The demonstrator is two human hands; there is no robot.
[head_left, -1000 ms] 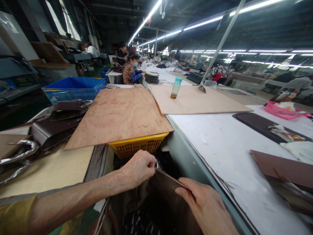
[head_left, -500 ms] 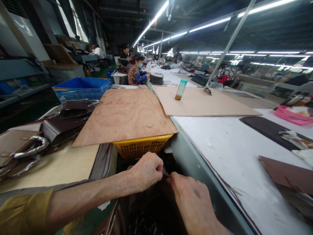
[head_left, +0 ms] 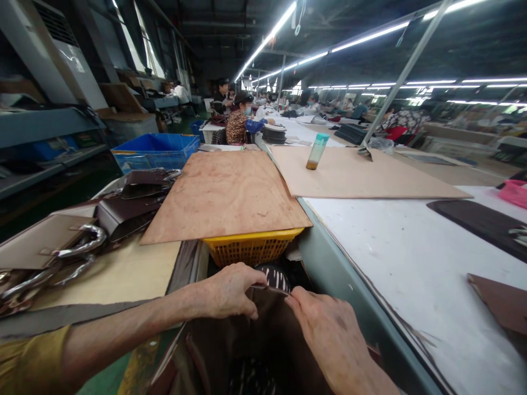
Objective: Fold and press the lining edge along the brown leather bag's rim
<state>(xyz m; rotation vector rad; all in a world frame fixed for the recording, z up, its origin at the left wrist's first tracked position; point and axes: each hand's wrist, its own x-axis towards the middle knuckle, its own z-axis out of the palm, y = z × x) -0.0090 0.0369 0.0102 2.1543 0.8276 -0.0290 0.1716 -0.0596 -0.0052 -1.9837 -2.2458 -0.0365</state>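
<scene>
A: Entry, largest first. Long white table [head_left: 411, 258] runs along the right; a beige board [head_left: 362, 175] lies flat on it with a capped bottle [head_left: 317, 152] standing upright near the board's left edge, well apart from the hands

B: And the plywood sheet [head_left: 226, 195]?

A: It rests across the rim of the yellow basket [head_left: 251, 247], so it serves as a lid or an extra work surface. To the left, dark brown bags [head_left: 132, 211] and metal rings [head_left: 78, 247] lie in a loose pile beside it, a blue bin [head_left: 156, 151] behind them

B: Where is the worked piece?

A: Brown bag [head_left: 242, 345], low centre, just in front of the basket, mouth up. A striped dark lining shows inside, behind the top edge

B: State of each grip?

A: Left hand [head_left: 228, 291]: fingers curled down over the bag's top edge, pressed on it. Right hand [head_left: 329, 334]: fingertips pinching the same edge a little to the right. Both grips sit close together on one rim, which I judge keeps the edge taut and the mouth held in shape

B: Other people?

A: Seated workers far down the line, apart from these hands
</scene>
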